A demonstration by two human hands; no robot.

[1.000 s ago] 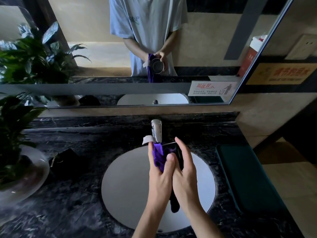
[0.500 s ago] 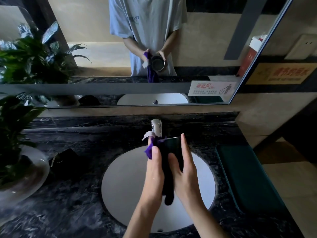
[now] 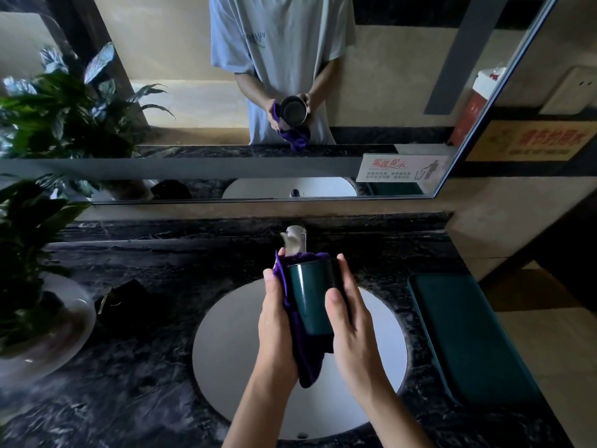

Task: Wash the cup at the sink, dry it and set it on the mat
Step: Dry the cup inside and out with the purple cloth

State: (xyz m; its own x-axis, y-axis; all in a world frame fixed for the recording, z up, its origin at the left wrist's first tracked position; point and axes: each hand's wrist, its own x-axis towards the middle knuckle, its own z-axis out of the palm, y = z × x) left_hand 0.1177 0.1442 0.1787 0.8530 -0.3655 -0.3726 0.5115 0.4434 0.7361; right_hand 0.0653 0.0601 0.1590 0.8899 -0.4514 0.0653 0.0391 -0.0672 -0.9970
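Observation:
I hold a dark green cup (image 3: 310, 299) over the white sink (image 3: 232, 344), its mouth pointing away from me toward the mirror. My right hand (image 3: 352, 321) grips the cup's right side. My left hand (image 3: 276, 318) presses a purple cloth (image 3: 307, 360) against the cup's left side and underside; the cloth hangs down below my palms. A dark green mat (image 3: 465, 334) lies on the counter to the right of the sink. The mirror shows the cup's metal inside.
A chrome tap (image 3: 295, 239) stands just behind my hands. A potted plant in a glass bowl (image 3: 48, 318) sits at the left, with a small dark object (image 3: 121, 295) beside it. The black marble counter (image 3: 129, 399) surrounds the sink; the mirror (image 3: 226, 124) rises behind.
The cup has turned so its green side faces me. The cloth has shifted from the cup's top to its left side and underside, and my hands have spread apart around it.

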